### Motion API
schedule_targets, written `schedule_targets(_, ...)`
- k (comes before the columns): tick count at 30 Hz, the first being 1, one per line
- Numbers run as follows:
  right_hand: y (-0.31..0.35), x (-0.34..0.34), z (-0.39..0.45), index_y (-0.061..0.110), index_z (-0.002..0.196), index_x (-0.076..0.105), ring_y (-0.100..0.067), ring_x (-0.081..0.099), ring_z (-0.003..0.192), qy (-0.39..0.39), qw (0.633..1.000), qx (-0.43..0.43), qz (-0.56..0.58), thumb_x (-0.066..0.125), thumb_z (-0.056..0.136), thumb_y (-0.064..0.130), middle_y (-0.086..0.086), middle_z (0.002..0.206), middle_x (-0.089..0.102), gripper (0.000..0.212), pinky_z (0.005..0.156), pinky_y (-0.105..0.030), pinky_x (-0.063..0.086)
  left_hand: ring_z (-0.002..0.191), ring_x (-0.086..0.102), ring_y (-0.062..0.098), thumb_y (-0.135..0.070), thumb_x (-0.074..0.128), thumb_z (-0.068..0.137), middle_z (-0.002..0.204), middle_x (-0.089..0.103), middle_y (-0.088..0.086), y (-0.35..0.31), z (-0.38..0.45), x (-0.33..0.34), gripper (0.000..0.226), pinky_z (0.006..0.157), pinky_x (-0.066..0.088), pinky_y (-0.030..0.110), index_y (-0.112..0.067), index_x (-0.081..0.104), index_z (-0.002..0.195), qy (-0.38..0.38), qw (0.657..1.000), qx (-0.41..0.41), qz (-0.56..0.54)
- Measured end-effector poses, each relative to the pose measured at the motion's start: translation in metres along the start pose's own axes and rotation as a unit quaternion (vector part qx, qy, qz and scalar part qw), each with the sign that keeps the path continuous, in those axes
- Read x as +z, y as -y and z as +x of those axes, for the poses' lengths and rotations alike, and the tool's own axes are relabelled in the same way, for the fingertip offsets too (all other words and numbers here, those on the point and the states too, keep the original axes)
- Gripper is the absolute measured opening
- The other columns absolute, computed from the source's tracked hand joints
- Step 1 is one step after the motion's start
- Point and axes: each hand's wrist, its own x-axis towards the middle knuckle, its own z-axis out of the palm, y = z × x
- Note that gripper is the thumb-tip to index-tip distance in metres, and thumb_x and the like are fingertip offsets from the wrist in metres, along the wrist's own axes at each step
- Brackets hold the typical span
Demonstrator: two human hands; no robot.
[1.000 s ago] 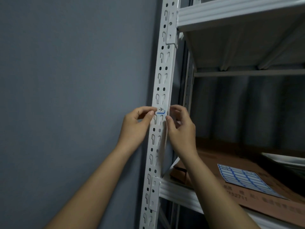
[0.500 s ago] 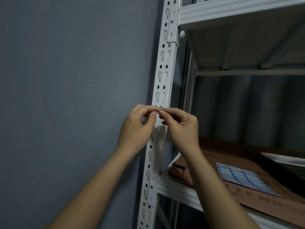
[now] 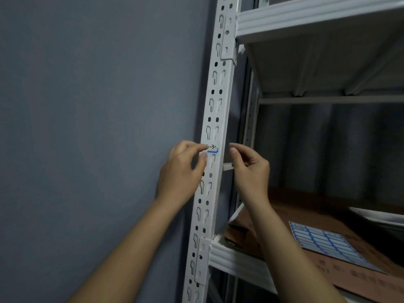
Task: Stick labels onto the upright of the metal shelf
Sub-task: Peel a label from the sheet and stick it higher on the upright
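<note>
A white perforated metal upright (image 3: 215,101) runs from the top to the bottom of the view. A small white label (image 3: 213,148) with a blue lower border and black handwriting sits on its front face. My left hand (image 3: 182,171) is at the upright's left edge, thumb and forefinger touching the label's left end. My right hand (image 3: 250,169) hovers just right of the upright with loosely curled fingers, holding nothing and apart from the label.
A grey wall (image 3: 98,127) lies to the left. A sheet of blue-bordered labels (image 3: 323,243) lies on brown cardboard (image 3: 360,278) on the lower shelf (image 3: 238,259). Another shelf (image 3: 306,16) hangs overhead, and a white object (image 3: 380,215) rests at the far right.
Half a second ago both hands met over the label on the upright. My right hand has since drawn away to the right, uncovering the label, while my left hand stays at its left end.
</note>
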Motion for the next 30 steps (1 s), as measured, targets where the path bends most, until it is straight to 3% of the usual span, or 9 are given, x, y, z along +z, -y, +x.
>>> schedule_targets(2, -0.002, 0.005, 0.0, 0.021, 0.114, 0.065, 0.01, 0.06, 0.094, 0.016, 1.0, 0.001, 0.021, 0.063, 0.091, 0.011, 0.005, 0.11, 0.066, 0.026, 0.079, -0.007, 0.048, 0.099, 0.053, 0.007, -0.023, 0.058, 0.092, 0.106, 0.058, -0.012, 0.0, 0.005, 0.01, 0.02, 0.073, 0.051, 0.03, -0.023, 0.067, 0.11, -0.008, 0.999, 0.038, 0.029)
schedule_targets(5, -0.003, 0.013, 0.0, 0.014, 0.126, 0.058, 0.006, 0.061, 0.102, 0.047, 0.997, -0.003, 0.067, 0.064, 0.089, 0.004, 0.004, 0.114, 0.065, 0.039, 0.085, -0.009, 0.048, 0.097, 0.05, 0.007, -0.022, 0.06, 0.091, 0.106, 0.061, -0.007, 0.002, 0.012, 0.02, 0.02, 0.068, 0.044, 0.024, -0.019, 0.069, 0.108, -0.035, 0.991, 0.096, 0.081)
schedule_targets(10, -0.006, 0.019, 0.0, 0.02, 0.117, 0.058, -0.002, 0.062, 0.104, 0.034, 0.994, -0.005, 0.104, 0.065, 0.088, 0.002, 0.004, 0.111, 0.066, 0.035, 0.092, -0.017, 0.05, 0.083, 0.056, 0.014, -0.025, 0.053, 0.09, 0.094, 0.065, -0.002, 0.014, 0.019, 0.02, 0.022, 0.058, 0.044, 0.025, -0.014, 0.071, 0.096, -0.044, 0.965, 0.209, 0.151)
schedule_targets(14, -0.004, 0.022, -0.002, 0.027, 0.107, 0.056, -0.009, 0.063, 0.104, 0.027, 0.99, -0.02, 0.133, 0.062, 0.088, -0.003, -0.001, 0.109, 0.066, 0.036, 0.087, -0.016, 0.051, 0.069, 0.058, 0.021, -0.014, 0.062, 0.086, 0.084, 0.064, 0.001, 0.015, 0.032, 0.012, 0.007, 0.047, 0.042, 0.03, -0.012, 0.068, 0.083, -0.044, 0.931, 0.291, 0.216)
schedule_targets(22, 0.002, 0.023, -0.004, 0.033, 0.101, 0.053, -0.013, 0.064, 0.103, 0.018, 0.989, -0.015, 0.145, 0.061, 0.087, -0.005, 0.001, 0.106, 0.065, 0.041, 0.083, -0.014, 0.051, 0.061, 0.057, 0.019, -0.01, 0.055, 0.088, 0.076, 0.062, 0.003, 0.02, 0.05, 0.013, 0.014, 0.043, 0.041, 0.031, -0.011, 0.062, 0.075, -0.06, 0.856, 0.402, 0.321)
schedule_targets(25, 0.002, 0.023, -0.005, 0.027, 0.107, 0.052, -0.013, 0.064, 0.104, 0.024, 0.987, 0.005, 0.158, 0.06, 0.088, -0.005, -0.003, 0.111, 0.064, 0.038, 0.088, -0.018, 0.053, 0.062, 0.057, 0.019, -0.012, 0.053, 0.088, 0.076, 0.061, 0.003, 0.02, 0.047, 0.012, 0.015, 0.043, 0.04, 0.029, -0.011, 0.062, 0.076, -0.049, 0.868, 0.384, 0.312)
schedule_targets(30, 0.003, 0.024, -0.005, 0.024, 0.114, 0.049, -0.015, 0.064, 0.106, 0.026, 0.98, 0.038, 0.191, 0.058, 0.089, -0.006, -0.007, 0.116, 0.061, 0.04, 0.09, -0.022, 0.053, 0.08, 0.055, 0.016, -0.029, 0.046, 0.087, 0.088, 0.058, -0.002, 0.025, 0.026, 0.01, 0.02, 0.051, 0.047, 0.033, -0.014, 0.059, 0.086, 0.004, 0.968, 0.194, 0.159)
